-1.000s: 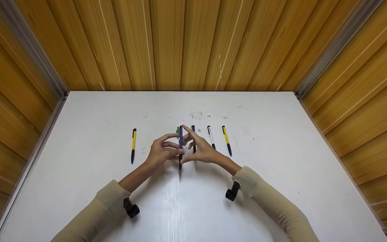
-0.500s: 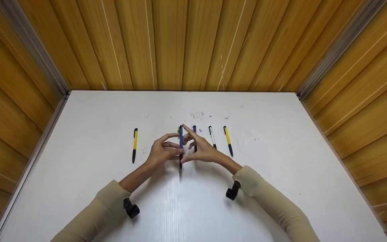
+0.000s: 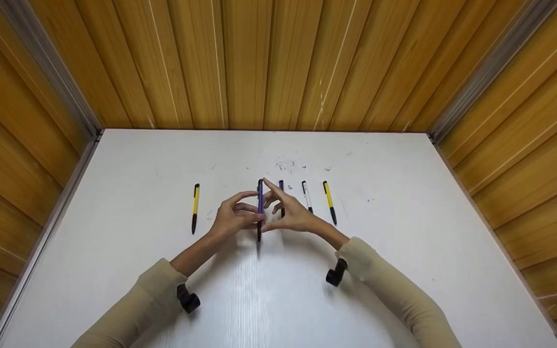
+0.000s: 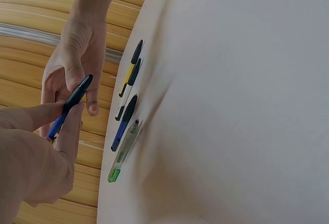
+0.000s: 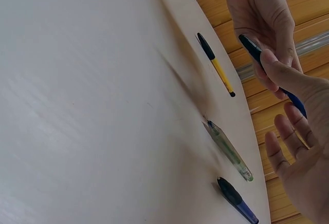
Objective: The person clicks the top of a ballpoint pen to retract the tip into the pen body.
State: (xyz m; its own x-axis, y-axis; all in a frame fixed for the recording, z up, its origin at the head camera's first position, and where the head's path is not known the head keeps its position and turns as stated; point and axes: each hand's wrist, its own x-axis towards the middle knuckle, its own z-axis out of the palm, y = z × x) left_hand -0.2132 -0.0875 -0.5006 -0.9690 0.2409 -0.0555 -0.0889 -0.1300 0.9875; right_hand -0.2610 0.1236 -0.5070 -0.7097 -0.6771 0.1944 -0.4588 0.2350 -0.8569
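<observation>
In the head view a blue ballpoint pen with a black grip is held up above the white table. My left hand pinches it between thumb and fingers. From the other side my right hand spans it, index fingertip at the top end and thumb at the black grip. The right wrist view has that thumb lying against the pen's dark tip part. Beneath the hands, a clear green pen and a second blue pen lie side by side on the table; in the head view the held pen and hands mostly hide them.
A yellow pen lies left of the hands. To the right lie a white pen and another yellow pen, both with black grips. Wood-patterned panels rise behind the white table and along its sides.
Both hands and the held pen stay almost still. The head view shifts slightly, so the lying pens appear a little further right and the green one is more covered.
</observation>
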